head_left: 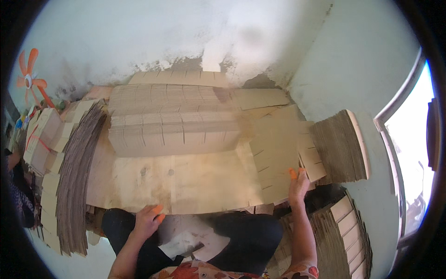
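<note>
My right hand (298,186), with orange finger covers, grips the near edge of a slotted cardboard sheet (276,149) at the right of the work board (186,181). The sheet is slightly blurred, and slits show along its edges. My left hand (147,222) rests by the board's front edge above my lap, fingers loosely bent and apart, also with orange covers; it holds nothing I can see. Behind the bare part of the board stands a long, tightly packed block of slotted cardboard strips (174,135).
Tall stacks of cardboard stand left (76,186) and right (339,146), with another stack (341,232) low at the right. An orange fan (29,81) is at far left, near a person's arm (13,160). A stained wall (162,37) rises behind; a bright doorway (413,139) is right.
</note>
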